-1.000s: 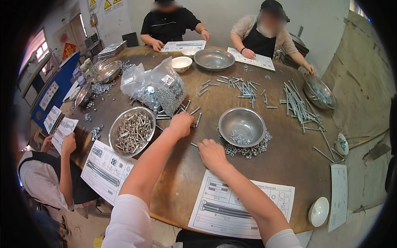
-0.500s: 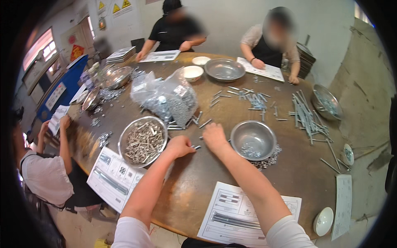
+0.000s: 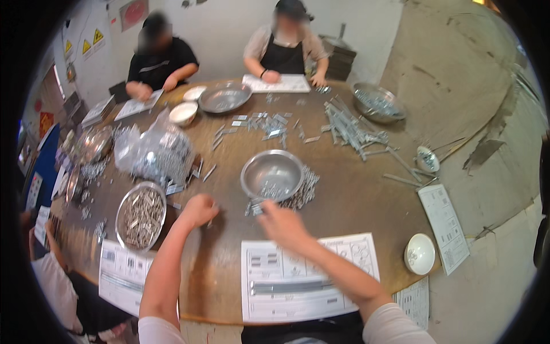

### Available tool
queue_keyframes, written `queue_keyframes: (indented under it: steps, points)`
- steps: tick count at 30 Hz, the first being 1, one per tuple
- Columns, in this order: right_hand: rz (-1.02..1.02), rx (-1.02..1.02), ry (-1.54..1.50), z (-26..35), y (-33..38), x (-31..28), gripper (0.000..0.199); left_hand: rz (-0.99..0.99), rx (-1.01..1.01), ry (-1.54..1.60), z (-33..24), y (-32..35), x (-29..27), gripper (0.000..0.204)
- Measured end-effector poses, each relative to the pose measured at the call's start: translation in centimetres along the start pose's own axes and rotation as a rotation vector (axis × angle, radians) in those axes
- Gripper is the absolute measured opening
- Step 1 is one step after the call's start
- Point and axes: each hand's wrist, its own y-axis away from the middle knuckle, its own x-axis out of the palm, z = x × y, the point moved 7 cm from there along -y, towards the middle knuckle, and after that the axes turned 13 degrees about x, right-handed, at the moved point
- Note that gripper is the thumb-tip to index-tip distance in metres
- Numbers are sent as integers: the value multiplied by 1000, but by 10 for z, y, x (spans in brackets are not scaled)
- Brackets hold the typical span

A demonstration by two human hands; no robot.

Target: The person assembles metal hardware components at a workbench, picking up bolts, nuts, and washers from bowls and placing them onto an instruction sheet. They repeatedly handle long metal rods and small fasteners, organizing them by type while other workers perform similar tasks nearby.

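Note:
My left hand [image 3: 199,211] is closed above the table, right of a steel bowl [image 3: 162,221] filled with short metal pieces. A small metal piece shows at its fingertips; its kind is unclear. My right hand [image 3: 282,223] is smeared by motion, with its fingers at the near side of a second steel bowl [image 3: 246,175]. That bowl has a few small shiny parts in it. Small metal hardware [image 3: 308,192] lies heaped around its right and near sides, close to my right fingers. Under my right forearm is a printed sheet [image 3: 252,309] with drawings of parts.
Clear plastic bags [image 3: 154,152] of small hardware stand at the left. Loose metal pieces [image 3: 274,125] and a pile of long bolts [image 3: 346,126] lie farther off. A white bowl [image 3: 420,254] sits near the right edge. Two people work across the table, another at the left.
The view has swung right, so the table appears shifted left. My right hand has moved from beside my left to the near side of the second steel bowl. My left hand stays closed.

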Motion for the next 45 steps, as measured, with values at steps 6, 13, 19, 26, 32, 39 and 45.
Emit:
queue_keyframes:
  steps: [6,13,19,26,32,39,45]
  points:
    - [5,64,-97,-70,69,-33,14,31,-192,1209,-120,57,67,21]
    - [-1,-99,231,-42,86,5,12,-2,-382,1215,-144,93,115,19]
    - [-96,-146,274,-30,101,8,12,-64,-375,957,-120,107,100,29]
    - [-74,-146,280,-1,128,39,7,-134,247,-119,-190,33,20,28]
    - [-65,-24,424,-20,127,41,15,63,499,-158,-207,12,69,34]
    - [-119,-96,442,-29,117,16,16,21,378,159,-197,34,64,28]
    - [-124,62,324,-38,116,-2,27,-40,379,20,-184,65,48,28]
